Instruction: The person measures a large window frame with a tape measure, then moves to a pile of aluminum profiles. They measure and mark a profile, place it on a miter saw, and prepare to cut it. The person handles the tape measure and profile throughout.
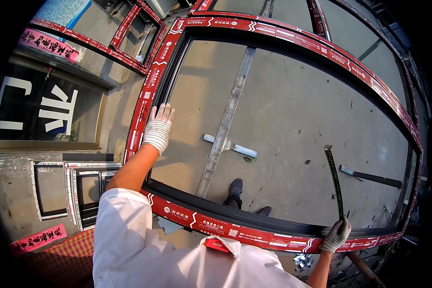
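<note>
A large rectangular window frame [254, 235], black inside with red printed film on its outer faces, lies in front of me. My left hand [159, 128], in a white knitted glove that leaves the fingertips bare, rests on its left side with fingers stretched out and holding nothing. Over the near side, toward the right corner, my gloved right hand [337, 235] is closed around a tape measure. Its dark blade [334, 180] with greenish marks sticks out away from me above the frame's opening, ending in a small hook. The tape's case is hidden by my hand.
A metal support bar [229, 103] with a short crosspiece [244, 150] runs beneath the opening. Another support [372, 177] is at right. More red-wrapped frames [139, 36] stand beyond and far left. Smaller frames [69, 192] lean at left, below a glass panel [89, 115]. My shoe [235, 187] shows through the opening.
</note>
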`<state>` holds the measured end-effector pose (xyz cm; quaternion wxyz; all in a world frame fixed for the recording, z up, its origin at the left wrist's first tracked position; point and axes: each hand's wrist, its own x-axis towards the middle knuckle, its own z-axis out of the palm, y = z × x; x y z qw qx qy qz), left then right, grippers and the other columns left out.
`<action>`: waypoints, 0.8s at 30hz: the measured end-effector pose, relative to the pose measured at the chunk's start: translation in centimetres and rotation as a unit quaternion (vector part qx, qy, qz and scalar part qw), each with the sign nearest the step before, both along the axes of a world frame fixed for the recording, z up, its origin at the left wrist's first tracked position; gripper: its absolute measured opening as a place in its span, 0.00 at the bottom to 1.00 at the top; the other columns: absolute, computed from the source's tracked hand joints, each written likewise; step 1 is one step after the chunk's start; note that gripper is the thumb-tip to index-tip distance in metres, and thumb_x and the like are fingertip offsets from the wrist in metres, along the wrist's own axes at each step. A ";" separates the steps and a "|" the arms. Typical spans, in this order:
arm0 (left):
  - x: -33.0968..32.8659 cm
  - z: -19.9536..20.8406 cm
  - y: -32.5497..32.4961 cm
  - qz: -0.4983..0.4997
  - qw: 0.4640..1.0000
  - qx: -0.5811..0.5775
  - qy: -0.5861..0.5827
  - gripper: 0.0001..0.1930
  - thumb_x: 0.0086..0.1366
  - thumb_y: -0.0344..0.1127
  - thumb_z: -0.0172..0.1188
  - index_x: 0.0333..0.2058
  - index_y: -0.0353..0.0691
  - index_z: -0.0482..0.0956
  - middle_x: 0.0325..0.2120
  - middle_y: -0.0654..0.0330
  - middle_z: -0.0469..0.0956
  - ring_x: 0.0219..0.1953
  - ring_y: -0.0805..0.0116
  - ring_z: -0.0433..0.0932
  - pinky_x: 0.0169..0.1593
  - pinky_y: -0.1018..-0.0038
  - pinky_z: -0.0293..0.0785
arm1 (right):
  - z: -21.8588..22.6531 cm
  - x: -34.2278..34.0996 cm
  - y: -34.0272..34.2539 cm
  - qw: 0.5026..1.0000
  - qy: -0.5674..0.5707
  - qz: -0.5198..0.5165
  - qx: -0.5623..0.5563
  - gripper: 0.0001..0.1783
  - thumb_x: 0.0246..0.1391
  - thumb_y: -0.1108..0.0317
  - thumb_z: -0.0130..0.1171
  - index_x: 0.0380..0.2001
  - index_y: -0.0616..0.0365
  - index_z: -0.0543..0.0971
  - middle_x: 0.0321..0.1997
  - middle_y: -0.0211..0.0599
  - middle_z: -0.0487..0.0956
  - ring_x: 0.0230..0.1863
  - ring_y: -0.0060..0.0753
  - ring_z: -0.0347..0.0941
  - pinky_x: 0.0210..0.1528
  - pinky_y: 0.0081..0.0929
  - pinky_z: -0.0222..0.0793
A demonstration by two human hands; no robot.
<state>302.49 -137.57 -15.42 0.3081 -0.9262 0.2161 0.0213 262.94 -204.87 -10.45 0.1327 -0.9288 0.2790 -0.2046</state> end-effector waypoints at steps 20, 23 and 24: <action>-7.1 2.5 -12.4 0.046 0.940 -0.338 -0.013 0.38 0.59 0.42 0.68 0.64 0.30 0.69 0.68 0.42 0.63 0.72 0.44 0.60 0.76 0.47 0.49 | 1.2 0.9 1.1 0.998 -0.049 0.014 0.023 0.11 0.60 0.80 0.62 0.45 0.59 0.83 0.47 0.44 0.80 0.47 0.45 0.77 0.51 0.40 0.75; -10.6 3.7 -19.3 0.046 0.898 -0.434 0.054 0.35 0.60 0.43 0.68 0.62 0.30 0.71 0.66 0.42 0.66 0.69 0.42 0.65 0.74 0.48 0.55 | 1.4 0.7 0.8 0.996 -0.080 0.042 0.014 0.13 0.58 0.79 0.63 0.45 0.56 0.83 0.46 0.44 0.81 0.47 0.47 0.77 0.51 0.40 0.75; -12.0 4.5 -22.0 0.045 0.882 -0.461 0.089 0.35 0.61 0.44 0.68 0.62 0.30 0.72 0.65 0.42 0.67 0.67 0.42 0.66 0.73 0.48 0.57 | 1.5 0.5 0.3 0.995 -0.081 0.051 0.007 0.13 0.57 0.79 0.64 0.45 0.56 0.83 0.45 0.44 0.81 0.47 0.47 0.77 0.51 0.40 0.75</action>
